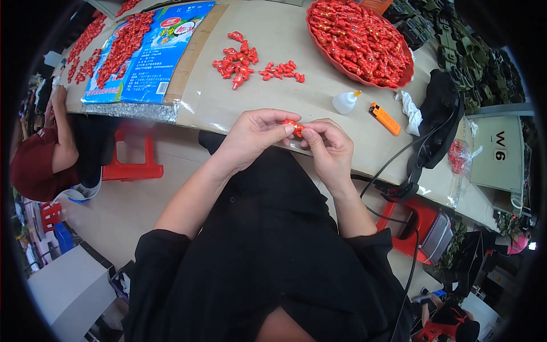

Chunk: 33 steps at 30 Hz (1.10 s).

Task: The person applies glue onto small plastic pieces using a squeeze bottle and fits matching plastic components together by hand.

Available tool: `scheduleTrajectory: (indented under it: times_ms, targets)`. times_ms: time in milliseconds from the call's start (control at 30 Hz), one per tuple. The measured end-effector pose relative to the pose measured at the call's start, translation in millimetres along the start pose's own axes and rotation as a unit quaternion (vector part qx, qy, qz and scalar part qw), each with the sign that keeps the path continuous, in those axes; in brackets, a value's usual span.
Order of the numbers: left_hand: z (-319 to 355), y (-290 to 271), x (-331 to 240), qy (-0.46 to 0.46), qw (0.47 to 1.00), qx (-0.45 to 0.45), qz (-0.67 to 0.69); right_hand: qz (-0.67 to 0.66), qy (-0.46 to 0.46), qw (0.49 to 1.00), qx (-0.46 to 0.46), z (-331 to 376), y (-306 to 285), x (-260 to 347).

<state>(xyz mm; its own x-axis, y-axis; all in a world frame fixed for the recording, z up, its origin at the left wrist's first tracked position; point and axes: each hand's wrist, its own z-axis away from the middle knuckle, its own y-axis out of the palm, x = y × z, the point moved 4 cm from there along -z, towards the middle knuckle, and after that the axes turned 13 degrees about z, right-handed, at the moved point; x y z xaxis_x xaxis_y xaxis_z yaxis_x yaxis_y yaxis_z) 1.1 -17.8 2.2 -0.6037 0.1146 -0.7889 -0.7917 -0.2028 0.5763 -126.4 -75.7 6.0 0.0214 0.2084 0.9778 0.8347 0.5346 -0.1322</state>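
- The left hand and the right hand meet at the centre of the frame, both pinching one small red piece between fingertips, just over the table's near edge.
- Above them lies a loose heap of red pieces.
- In the upper right, a red tray is piled with more.
- Right of the hands lie a small white bottle and an orange lighter.

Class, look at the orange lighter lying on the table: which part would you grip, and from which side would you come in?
Grip the orange lighter across its long flat sides, near the middle, probably coming from above. It lies flat and slanted on the table, apart from the small white bottle and the white cloth, so its sides are free.
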Motion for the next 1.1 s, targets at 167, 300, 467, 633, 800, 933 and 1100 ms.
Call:
scheduleTrajectory:
  times_ms: [167,300,467,633,800,933,1100]
  targets:
    - [2,0,1,0.005,1.000,0.009,0.024,0.009,-0.022,1.000,0.002,2,0,0]
    - [1,0,0,0.000,1.000,0.006,0.012,0.026,-0.029,0.999,0.005,1,-1,0]
    - [1,0,1,-0.007,1.000,0.002,0.006,0.088,-0.069,0.994,0.002,1,-1,2]
    - [0,0,2,0.007,1.000,0.005,0.001,0.036,-0.023,0.999,0.000,0,-1,1]
    - [2,2,2,0.007,1.000,0.001,-0.007,0.002,0.010,1.000,0.000,0,-2,-6]
    - [2,3,2,0.003,1.000,-0.004,-0.018,-0.021,0.035,0.999,-0.001,1,-1,-8]
    - [1,3,2,0.000,1.000,-0.012,-0.027,-0.040,0.049,0.998,0.000,1,-1,-12]
